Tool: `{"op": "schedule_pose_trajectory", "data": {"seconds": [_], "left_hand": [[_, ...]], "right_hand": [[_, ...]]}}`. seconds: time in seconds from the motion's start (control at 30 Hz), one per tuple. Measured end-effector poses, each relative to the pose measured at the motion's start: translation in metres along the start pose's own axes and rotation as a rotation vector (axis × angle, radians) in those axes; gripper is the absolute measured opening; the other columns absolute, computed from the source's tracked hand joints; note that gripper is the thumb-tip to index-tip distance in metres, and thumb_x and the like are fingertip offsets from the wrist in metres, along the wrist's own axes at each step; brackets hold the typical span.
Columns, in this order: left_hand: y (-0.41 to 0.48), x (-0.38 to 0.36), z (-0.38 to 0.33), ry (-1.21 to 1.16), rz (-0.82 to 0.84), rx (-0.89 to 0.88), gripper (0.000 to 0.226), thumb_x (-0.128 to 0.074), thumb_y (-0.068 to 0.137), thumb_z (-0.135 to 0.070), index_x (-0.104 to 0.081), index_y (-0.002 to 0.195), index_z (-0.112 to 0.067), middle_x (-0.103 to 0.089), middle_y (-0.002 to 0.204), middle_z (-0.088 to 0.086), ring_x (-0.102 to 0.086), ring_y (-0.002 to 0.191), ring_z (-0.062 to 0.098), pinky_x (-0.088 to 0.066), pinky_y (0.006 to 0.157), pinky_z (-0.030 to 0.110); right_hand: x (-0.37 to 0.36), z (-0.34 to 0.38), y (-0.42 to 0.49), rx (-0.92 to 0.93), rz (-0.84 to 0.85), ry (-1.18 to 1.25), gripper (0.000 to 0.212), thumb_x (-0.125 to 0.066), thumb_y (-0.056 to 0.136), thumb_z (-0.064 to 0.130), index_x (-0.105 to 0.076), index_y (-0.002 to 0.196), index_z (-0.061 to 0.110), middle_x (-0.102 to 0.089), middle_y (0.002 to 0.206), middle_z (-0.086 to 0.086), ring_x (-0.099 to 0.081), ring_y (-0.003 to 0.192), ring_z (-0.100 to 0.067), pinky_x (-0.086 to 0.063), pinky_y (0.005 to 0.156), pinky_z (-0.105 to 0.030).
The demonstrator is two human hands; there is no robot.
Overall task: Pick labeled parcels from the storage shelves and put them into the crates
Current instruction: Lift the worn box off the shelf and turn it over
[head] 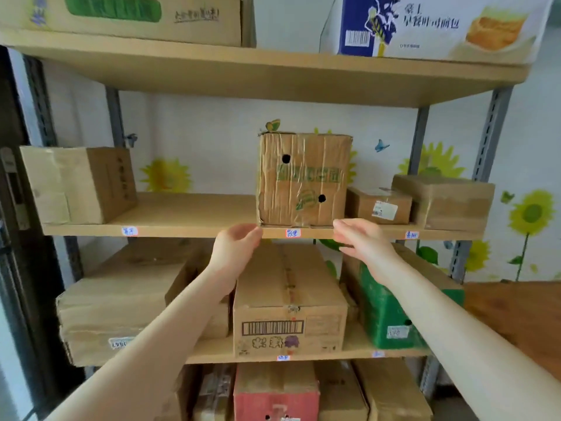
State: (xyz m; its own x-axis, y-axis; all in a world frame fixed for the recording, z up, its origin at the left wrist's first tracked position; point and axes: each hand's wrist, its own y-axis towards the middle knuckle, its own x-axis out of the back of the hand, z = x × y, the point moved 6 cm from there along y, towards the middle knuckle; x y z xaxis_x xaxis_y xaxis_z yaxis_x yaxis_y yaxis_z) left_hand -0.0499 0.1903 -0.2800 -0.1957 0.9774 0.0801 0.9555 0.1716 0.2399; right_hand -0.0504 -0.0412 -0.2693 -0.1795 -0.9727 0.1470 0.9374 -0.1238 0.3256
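The taped cardboard parcel [303, 179] is flanked by both empty, open hands, left [235, 247] and right [362, 241]; judged stiff but crumpled, it is best gripped at its lower side edges.

The shelf-edge labels [293, 233] are too blurred to read, and the top cartons [434, 25] are cut off.

The taped parcel [303, 179] is creased brown cardboard with faded green print and two black holes; the shelf boards [188, 212] are pale tan on grey slotted uprights [488, 138]; the wall [212, 147] is white with yellow sunflowers and blue butterflies; lower down sit a green box [385, 311] and a red box [274, 390]; the top carton [431, 25] is white and dark blue.
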Motion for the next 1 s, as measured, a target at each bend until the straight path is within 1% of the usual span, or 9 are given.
{"op": "schedule_pose_trajectory", "data": {"seconds": [0.17,0.27,0.37,0.43,0.6,0.73,0.83,0.93,1.0], "left_hand": [[0.061,-0.014,-0.031,0.052,-0.036,-0.092,0.037,-0.056,0.09,-0.027,-0.056,0.122,-0.009,-0.061,0.12,0.006,-0.057,0.109,0.021,-0.046,0.098,0.037],[0.094,-0.023,-0.047,0.084,-0.067,-0.118,0.044,-0.055,0.09,-0.031,-0.051,0.128,-0.01,-0.057,0.121,0.003,-0.052,0.1,0.015,-0.044,0.09,0.03],[0.116,-0.032,-0.054,0.08,-0.062,-0.119,0.02,-0.054,0.091,-0.034,-0.057,0.1,-0.016,-0.057,0.097,-0.002,-0.051,0.09,0.014,-0.04,0.072,0.025],[0.126,-0.037,-0.053,0.091,-0.042,-0.116,0.02,-0.053,0.091,-0.036,-0.048,0.082,-0.02,-0.052,0.088,-0.004,-0.051,0.082,0.013,-0.039,0.065,0.024],[0.142,-0.043,-0.036,0.091,0.064,-0.104,0.049,-0.055,0.088,-0.044,-0.05,0.126,-0.015,-0.059,0.117,0.0,-0.055,0.1,0.014,-0.043,0.077,0.024],[0.138,-0.028,-0.024,0.033,0.084,-0.151,0.057,-0.057,0.085,-0.047,-0.044,0.135,-0.024,-0.057,0.126,-0.005,-0.055,0.111,0.011,-0.046,0.087,0.024],[0.125,-0.009,-0.023,-0.057,0.107,-0.204,0.066,-0.06,0.079,-0.051,-0.038,0.139,-0.036,-0.056,0.129,-0.01,-0.053,0.116,0.008,-0.046,0.092,0.024],[0.114,0.022,-0.037,-0.066,0.066,-0.265,0.076,-0.061,0.071,-0.054,-0.034,0.14,-0.039,-0.053,0.13,-0.012,-0.052,0.118,0.009,-0.045,0.1,0.032],[0.11,0.043,-0.05,-0.041,0.033,-0.312,0.072,-0.063,0.075,-0.045,-0.035,0.14,-0.036,-0.053,0.126,-0.011,-0.053,0.113,0.009,-0.046,0.09,0.025]], "right_hand": [[0.023,0.043,0.081,0.121,-0.182,-0.067,0.049,-0.059,0.088,0.034,-0.049,0.129,0.009,-0.054,0.131,-0.008,-0.051,0.121,-0.02,-0.042,0.103,-0.035],[0.036,0.072,0.124,0.18,-0.311,-0.028,0.051,-0.058,0.09,0.033,-0.047,0.131,0.007,-0.052,0.132,-0.009,-0.049,0.121,-0.021,-0.038,0.098,-0.03],[0.036,0.082,0.159,0.142,-0.338,0.028,0.05,-0.057,0.088,0.041,-0.05,0.123,0.006,-0.055,0.123,-0.007,-0.05,0.107,-0.022,-0.039,0.09,-0.033],[0.027,0.079,0.174,0.061,-0.283,0.088,0.058,-0.057,0.084,0.052,-0.05,0.122,0.009,-0.054,0.127,-0.008,-0.05,0.11,-0.023,-0.039,0.097,-0.038],[0.005,0.065,0.187,-0.07,-0.157,0.207,0.074,-0.056,0.08,0.058,-0.038,0.141,0.02,-0.038,0.148,-0.003,-0.036,0.135,-0.023,-0.025,0.112,-0.042],[-0.001,0.068,0.178,-0.08,-0.174,0.215,0.069,-0.058,0.07,0.056,-0.051,0.129,0.02,-0.051,0.137,-0.005,-0.047,0.125,-0.024,-0.032,0.108,-0.047],[-0.012,0.075,0.166,-0.079,-0.175,0.243,0.05,-0.055,0.08,0.046,-0.056,0.12,0.016,-0.057,0.129,-0.006,-0.052,0.118,-0.023,-0.039,0.096,-0.04],[-0.027,0.083,0.151,-0.068,-0.141,0.332,0.02,-0.052,0.089,0.035,-0.058,0.086,0.016,-0.065,0.089,-0.004,-0.059,0.08,-0.016,-0.043,0.069,-0.03],[-0.038,0.088,0.14,-0.068,-0.124,0.408,0.021,-0.049,0.091,0.03,-0.055,0.076,0.017,-0.063,0.075,-0.002,-0.058,0.071,-0.015,-0.043,0.066,-0.03]]}}
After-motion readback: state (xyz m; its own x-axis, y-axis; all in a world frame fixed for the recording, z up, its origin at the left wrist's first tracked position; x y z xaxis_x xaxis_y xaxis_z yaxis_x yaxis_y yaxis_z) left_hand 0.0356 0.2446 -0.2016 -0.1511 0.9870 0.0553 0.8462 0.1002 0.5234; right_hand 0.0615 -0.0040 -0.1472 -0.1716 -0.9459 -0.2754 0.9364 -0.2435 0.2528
